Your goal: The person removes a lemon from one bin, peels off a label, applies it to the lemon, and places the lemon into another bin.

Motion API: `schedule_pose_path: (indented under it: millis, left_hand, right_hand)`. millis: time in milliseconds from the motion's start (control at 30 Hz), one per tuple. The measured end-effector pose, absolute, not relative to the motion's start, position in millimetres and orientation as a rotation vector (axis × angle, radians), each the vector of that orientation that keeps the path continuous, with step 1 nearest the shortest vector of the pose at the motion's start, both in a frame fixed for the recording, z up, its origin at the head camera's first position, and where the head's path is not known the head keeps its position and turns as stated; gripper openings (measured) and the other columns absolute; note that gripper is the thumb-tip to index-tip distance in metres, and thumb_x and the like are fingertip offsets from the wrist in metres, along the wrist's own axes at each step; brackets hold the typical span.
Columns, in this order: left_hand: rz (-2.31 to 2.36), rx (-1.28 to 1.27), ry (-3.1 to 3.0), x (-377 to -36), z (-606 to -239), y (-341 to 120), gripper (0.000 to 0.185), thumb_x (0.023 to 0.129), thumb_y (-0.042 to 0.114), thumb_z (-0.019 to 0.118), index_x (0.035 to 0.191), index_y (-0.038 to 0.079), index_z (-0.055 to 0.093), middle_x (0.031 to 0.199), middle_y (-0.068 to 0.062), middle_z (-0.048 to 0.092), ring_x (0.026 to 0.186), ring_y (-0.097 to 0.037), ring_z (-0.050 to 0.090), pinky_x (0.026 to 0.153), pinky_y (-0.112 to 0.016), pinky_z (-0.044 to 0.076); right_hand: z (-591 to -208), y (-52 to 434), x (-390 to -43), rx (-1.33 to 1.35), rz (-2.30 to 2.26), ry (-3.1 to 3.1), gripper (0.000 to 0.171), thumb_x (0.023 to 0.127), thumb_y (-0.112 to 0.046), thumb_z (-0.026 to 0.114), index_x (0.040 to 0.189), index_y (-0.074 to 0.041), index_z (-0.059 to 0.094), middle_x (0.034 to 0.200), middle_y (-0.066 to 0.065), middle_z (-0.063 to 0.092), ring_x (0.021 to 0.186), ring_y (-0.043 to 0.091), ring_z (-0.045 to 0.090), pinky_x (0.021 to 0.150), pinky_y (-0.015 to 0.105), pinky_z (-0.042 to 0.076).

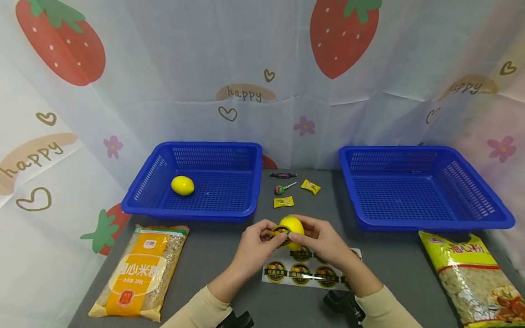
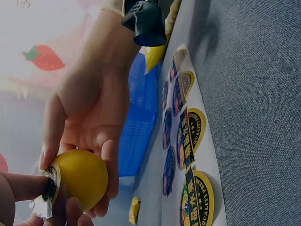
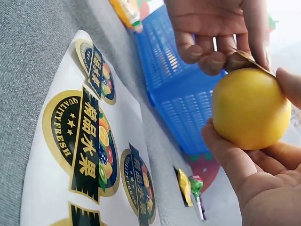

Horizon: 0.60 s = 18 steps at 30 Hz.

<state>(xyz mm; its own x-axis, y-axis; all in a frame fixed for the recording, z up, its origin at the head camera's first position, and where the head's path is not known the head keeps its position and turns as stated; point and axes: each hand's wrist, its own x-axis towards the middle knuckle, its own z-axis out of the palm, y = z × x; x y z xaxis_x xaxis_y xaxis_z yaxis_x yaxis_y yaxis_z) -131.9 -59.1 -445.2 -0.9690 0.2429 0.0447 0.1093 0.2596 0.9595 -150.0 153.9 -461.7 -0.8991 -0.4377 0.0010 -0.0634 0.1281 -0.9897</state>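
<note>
**K:** Right, counts first. Two lemons: one smooth, round, glossy yellow lemon (image 1: 291, 226) held above the grey table (image 1: 221, 259), between both hands; a second lemon (image 1: 182, 185) lies in the left basket (image 1: 213, 212). Two blue baskets, rectangular plastic mesh; the right basket (image 1: 422, 218) holds nothing I can see.

**M:** Grip?

**K:** Right hand (image 1: 324, 239) cups the held lemon, fingers and thumb curled round it. Left hand (image 1: 256, 243) pinches a round sticker (image 2: 51, 184) against the lemon's skin, fingertip pressing on it.

**M:** Sticker stock?

**K:** One white sheet (image 1: 311, 273), flat on the table right under the hands. Round gold-rimmed fruit labels on it, glossy. Hands cover part of the sheet, so can't give a full count.

**M:** Rest?

**K:** Two noodle bags, crinkly plastic: orange bag (image 1: 139, 269) at left, yellow bag (image 1: 476, 282) at right, both flat. Between the baskets, four small sweets: dark wrapped candy (image 1: 283, 175), lollipop (image 1: 284, 188), two yellow sachets (image 1: 284, 202). Backdrop is creased cloth (image 1: 172, 68) printed with strawberries.
</note>
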Motion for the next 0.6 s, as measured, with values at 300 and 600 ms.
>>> schedule_pose_path:
  millis: [300,600]
  left_hand:
    - [1.780,0.315,2.475,-132.8,-448.2,-58.4,0.029,0.094,0.033,0.073,0.097,0.005,0.071,0.107,-0.011,0.073,0.094,-0.019,0.069,0.080,-0.026,0.058]
    - [1.876,0.331,2.477,-131.8,-450.9,-55.9,0.025,0.093,0.028,0.075,0.097,0.004,0.070,0.102,-0.012,0.073,0.098,-0.022,0.071,0.081,-0.029,0.060]
  right_hand:
    - [-462.0,155.4,-150.3,-0.523,-1.844,2.163,0.053,0.099,-0.022,0.067,0.146,-0.003,0.052,0.132,0.020,0.063,0.104,0.025,0.068,0.082,0.031,0.059]
    - [-457.2,157.0,-149.0,-0.497,-1.772,2.289,0.047,0.097,-0.028,0.069,0.142,-0.018,0.059,0.135,0.012,0.064,0.112,0.028,0.066,0.086,0.042,0.059]
